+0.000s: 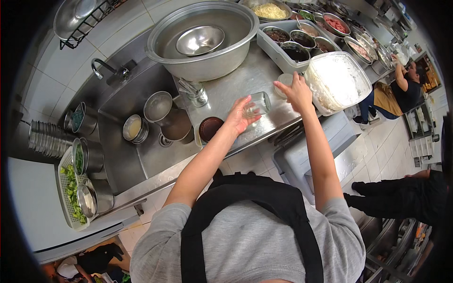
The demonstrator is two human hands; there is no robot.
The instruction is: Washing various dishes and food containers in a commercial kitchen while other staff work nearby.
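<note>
A clear glass jar [258, 103] lies in my left hand [241, 115], tilted over the steel counter [230, 85], the fingers around its near end. My right hand [297, 92] is beside a translucent round container [284, 85] on the counter, fingers apart; whether they touch it I cannot tell. Left of my left hand, a glass jar holding metal utensils [195, 92] stands on the counter. A dark reddish-brown round lid or dish [211, 128] sits at the counter's near edge. Just right of my right hand is a large plastic tub of white contents [336, 83].
A large metal basin [244, 46] with a floating steel bowl [200, 40] stands at the back. To the left is a sink [120, 155] with bowls and a faucet [106, 70]. A grey bin [300, 148] stands below the counter. Several people are around the kitchen.
</note>
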